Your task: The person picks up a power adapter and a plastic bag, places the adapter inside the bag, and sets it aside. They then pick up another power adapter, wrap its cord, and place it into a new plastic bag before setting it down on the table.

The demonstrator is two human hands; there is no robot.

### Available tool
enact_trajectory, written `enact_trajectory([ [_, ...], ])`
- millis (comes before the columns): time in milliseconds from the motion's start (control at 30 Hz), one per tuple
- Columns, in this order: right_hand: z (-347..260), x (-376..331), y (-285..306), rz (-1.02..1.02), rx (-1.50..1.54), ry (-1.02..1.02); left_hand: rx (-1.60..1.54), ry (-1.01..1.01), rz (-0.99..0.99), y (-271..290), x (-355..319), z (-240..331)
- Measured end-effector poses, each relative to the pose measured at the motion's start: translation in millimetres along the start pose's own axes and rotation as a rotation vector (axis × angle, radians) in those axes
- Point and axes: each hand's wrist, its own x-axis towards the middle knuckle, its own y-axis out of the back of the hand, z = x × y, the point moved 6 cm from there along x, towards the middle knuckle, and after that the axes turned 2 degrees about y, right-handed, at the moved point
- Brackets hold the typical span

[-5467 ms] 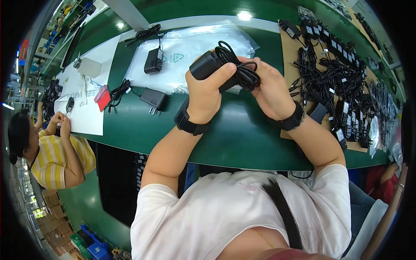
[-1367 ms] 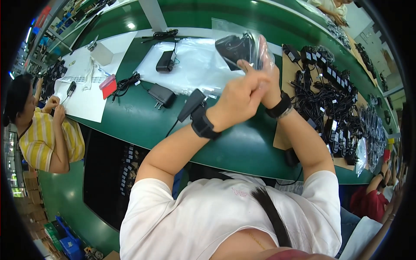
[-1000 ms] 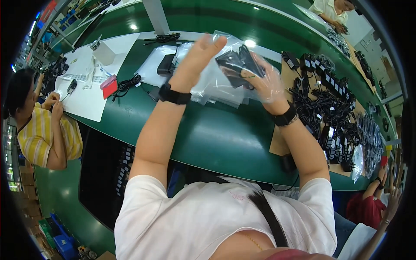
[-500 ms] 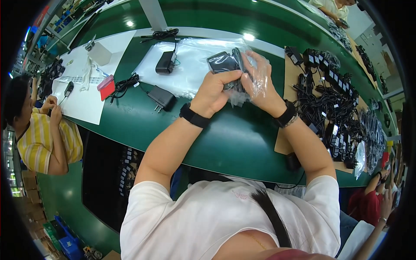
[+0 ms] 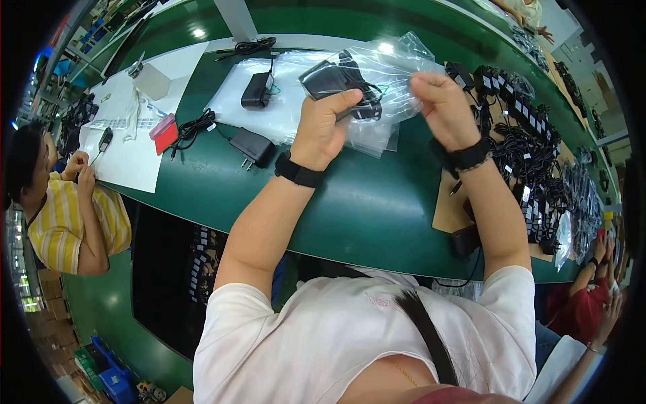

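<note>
A black power adapter (image 5: 328, 79) with a coiled cable (image 5: 369, 99) lies inside a clear plastic bag (image 5: 397, 60). My left hand (image 5: 320, 128) grips the bagged adapter at its near side, thumb on top. My right hand (image 5: 447, 108) pinches the bag's right side and pulls the plastic out taut. Under them is a stack of flat clear bags (image 5: 235, 101). Two more adapters lie to the left: one (image 5: 256, 90) upon the stack, the other (image 5: 252, 147) on the green table beside it, prongs toward me.
Many adapters with cables (image 5: 531, 135) crowd brown cardboard on the right, with bagged ones (image 5: 580, 202) beyond. A red card-like piece (image 5: 165, 137), a coiled cable (image 5: 195, 130) and a whitish bottle (image 5: 149, 81) are at left. A co-worker (image 5: 74, 215) in yellow stripes sits there.
My right hand has moved right, off the adapter, drawing the bag's plastic with it. My left hand keeps hold of the bagged adapter, which has shifted slightly left.
</note>
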Motion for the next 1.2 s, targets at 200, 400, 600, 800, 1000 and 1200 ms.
enact_trajectory([
  [200, -20, 1, 43, 0.183, 0.041, 0.168, -0.025, -0.139, 0.013, 2, 1, 14],
  [400, 29, -41, -59, -0.314, 0.346, -0.250, 0.054, -0.146, -0.063, -16, -14, -6],
  [600, 4, -18, -32, -0.047, -0.256, 0.162, 0.346, -0.196, 0.044, -17, -9, -4],
  [800, -14, -38, -45, -0.053, -1.004, 0.754, 0.491, -0.035, -0.017, -17, -9, -4],
  [1000, 6, -19, -33, -0.024, -0.138, 0.047, 0.591, -0.202, 0.026, -10, -12, -5],
  [1200, 26, -18, -26, -0.043, 0.045, -0.278, 0.385, -0.031, 0.124, 6, -3, -8],
])
